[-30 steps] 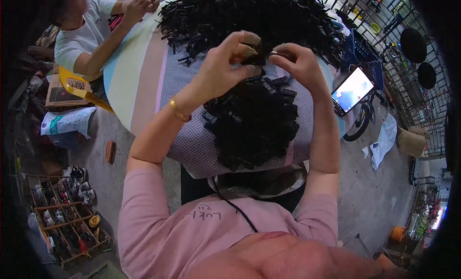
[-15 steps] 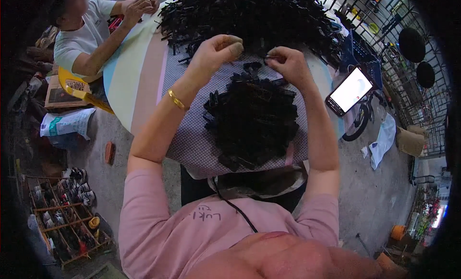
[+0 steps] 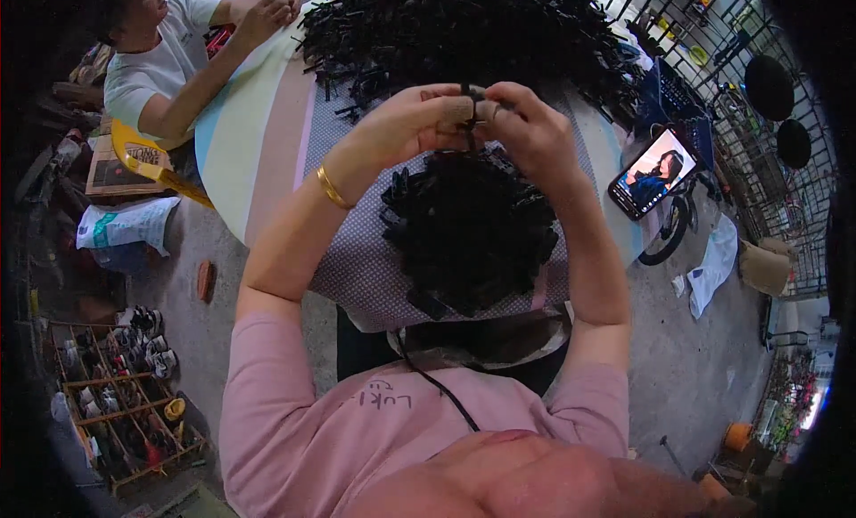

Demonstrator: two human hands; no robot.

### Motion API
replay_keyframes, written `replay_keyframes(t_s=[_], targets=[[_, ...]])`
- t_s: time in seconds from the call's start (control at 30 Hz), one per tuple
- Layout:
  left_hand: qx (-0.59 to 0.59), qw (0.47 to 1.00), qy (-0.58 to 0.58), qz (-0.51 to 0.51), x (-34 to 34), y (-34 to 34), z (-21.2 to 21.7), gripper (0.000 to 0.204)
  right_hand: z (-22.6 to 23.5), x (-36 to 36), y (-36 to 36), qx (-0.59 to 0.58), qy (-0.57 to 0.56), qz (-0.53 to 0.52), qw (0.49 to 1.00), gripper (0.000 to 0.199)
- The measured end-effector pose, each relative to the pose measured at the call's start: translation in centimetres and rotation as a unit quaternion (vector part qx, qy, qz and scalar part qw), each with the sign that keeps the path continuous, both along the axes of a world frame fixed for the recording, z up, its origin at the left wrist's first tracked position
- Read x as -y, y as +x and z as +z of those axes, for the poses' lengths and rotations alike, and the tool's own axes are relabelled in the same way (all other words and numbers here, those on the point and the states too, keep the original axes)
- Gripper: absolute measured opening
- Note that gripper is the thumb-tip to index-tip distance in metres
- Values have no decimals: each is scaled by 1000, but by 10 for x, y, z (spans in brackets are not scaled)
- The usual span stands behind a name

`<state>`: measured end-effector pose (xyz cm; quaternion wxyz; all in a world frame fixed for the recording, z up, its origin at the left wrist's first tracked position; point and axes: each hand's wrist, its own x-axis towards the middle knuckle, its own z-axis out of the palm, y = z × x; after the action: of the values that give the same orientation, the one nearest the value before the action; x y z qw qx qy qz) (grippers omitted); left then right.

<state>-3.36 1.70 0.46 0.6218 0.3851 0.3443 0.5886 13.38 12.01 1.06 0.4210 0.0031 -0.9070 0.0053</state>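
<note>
My left hand [image 3: 412,124] and my right hand [image 3: 530,126] meet above the table, fingertips pinched together on a small black plastic piece [image 3: 470,108]. A gold bangle sits on my left wrist. Directly below the hands lies a near heap of black pieces [image 3: 468,233] on the dotted cloth [image 3: 357,259]. Beyond the hands a much larger pile of black pieces [image 3: 464,32] covers the far part of the table.
Another person in a white shirt [image 3: 156,68] sits at the table's far left, hands on the tabletop. A phone [image 3: 653,172] with a lit screen stands at the right edge. A shoe rack [image 3: 116,384] is on the floor at left, a metal fence at right.
My hands were apart over the far edge of the near heap half a second ago. Now they have come together and lifted, holding one black piece between them.
</note>
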Motion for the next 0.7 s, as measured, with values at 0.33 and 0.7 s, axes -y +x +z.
replay_keyframes(t_s=[0.33, 0.7], targets=[[-189, 948, 183, 179, 0, 15, -2, 39, 5, 19, -3, -5, -552, 99, 828, 19], [-334, 886, 220, 237, 9, 28, 5, 29, 1, 29, -4, -11, -579, 105, 809, 18]])
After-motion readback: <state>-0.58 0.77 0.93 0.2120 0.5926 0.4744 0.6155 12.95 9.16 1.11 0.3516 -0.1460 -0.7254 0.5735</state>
